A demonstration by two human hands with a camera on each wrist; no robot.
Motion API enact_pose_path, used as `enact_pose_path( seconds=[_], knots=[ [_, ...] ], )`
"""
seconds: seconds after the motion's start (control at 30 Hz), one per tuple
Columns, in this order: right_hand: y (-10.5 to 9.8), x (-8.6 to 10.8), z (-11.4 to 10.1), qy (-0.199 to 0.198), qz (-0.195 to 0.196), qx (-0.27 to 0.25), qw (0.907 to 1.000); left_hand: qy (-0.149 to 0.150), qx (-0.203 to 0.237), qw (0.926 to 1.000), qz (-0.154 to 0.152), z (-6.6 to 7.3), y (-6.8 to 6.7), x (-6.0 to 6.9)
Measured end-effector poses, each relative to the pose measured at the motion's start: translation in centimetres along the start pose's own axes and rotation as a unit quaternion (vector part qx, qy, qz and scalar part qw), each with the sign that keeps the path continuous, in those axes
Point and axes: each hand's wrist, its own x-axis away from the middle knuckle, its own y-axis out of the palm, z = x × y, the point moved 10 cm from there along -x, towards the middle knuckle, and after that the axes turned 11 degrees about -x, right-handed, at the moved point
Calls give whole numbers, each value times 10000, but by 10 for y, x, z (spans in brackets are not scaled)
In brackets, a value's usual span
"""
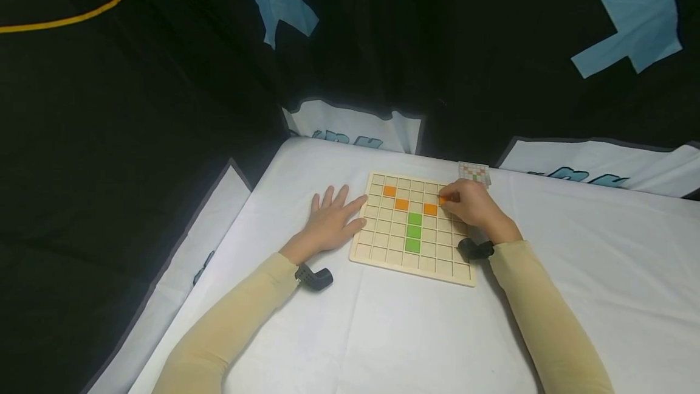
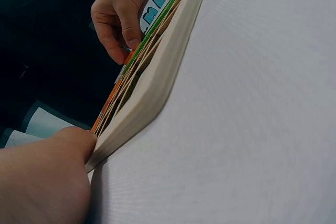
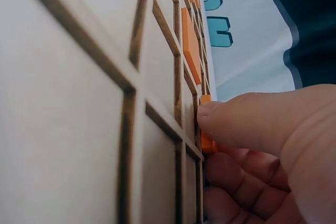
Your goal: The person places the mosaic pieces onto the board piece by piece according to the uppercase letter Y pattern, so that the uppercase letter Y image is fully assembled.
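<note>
A pale wooden grid board (image 1: 444, 267) lies on the white table, holding several orange tiles (image 1: 430, 209) and a column of 3 green tiles (image 1: 414, 231). At the board's upper right, my right hand (image 1: 474, 204) pinches an orange tile (image 3: 208, 142) between thumb and fingers, over a cell. That tile is mostly covered by the fingers in the head view. My left hand (image 1: 327, 225) lies flat with fingers spread at the board's left edge. Its thumb and forefinger touch the rim, and the thumb's base shows beside the board in the left wrist view.
A small card (image 1: 471, 170) printed with a coloured grid lies beyond the board, partly behind my right hand. White cloth (image 1: 295, 333) covers the table. Dark curtains (image 1: 383, 47) with blue tape (image 1: 640, 23) hang along the far and left sides.
</note>
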Motion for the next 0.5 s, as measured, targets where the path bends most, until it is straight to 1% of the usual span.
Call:
enact_pose_path(
  seconds=[0.17, 0.27, 0.5],
  knots=[
    [1, 0, 3, 121, 7, 78, 9999, 2, 3, 10000, -32, 0, 1, -1],
    [1, 0, 4, 172, 12, 19, 9998, -10, -41, 10000, -66, -1, 3, -2],
    [0, 0, 1, 34, -1, -70, 10000, -5, -39, 10000, -52, -1, 1, -2]
  ],
)
